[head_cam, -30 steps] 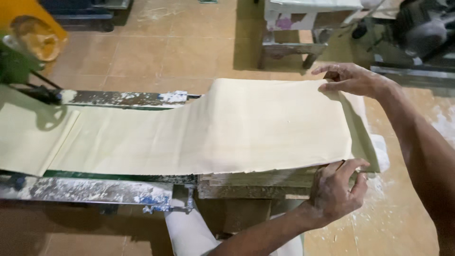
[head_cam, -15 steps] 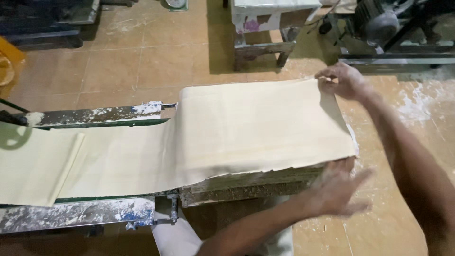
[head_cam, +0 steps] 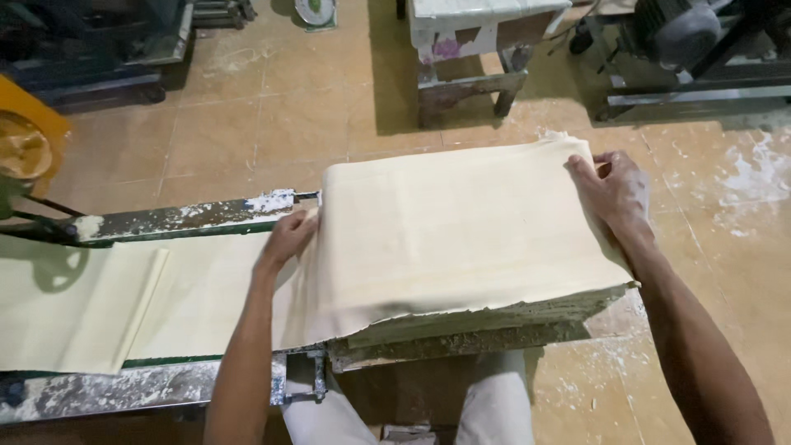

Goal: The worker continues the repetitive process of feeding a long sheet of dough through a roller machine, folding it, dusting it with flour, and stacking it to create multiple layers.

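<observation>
A wide pale dough sheet [head_cam: 189,297] runs along a flour-dusted metal conveyor [head_cam: 173,218] and piles up in a folded stack [head_cam: 461,231] at its right end. My left hand [head_cam: 287,239] presses on the sheet at the stack's left fold, fingers tucked under the top layer's edge. My right hand [head_cam: 611,191] holds the stack's far right corner, thumb on top and fingers curled over the edge. The stack rests on a rough wooden board [head_cam: 461,339].
A pale wooden stool [head_cam: 478,58] stands on the tiled floor behind the stack. A motor-driven machine [head_cam: 692,41] sits at the far right, a yellow machine part [head_cam: 29,140] at the left. Spilled flour [head_cam: 750,173] whitens the floor on the right. My legs [head_cam: 494,408] show below the board.
My left hand has moved from the stack's near right corner across to its left fold. The right hand stays on the far right corner. The view has shifted leftward.
</observation>
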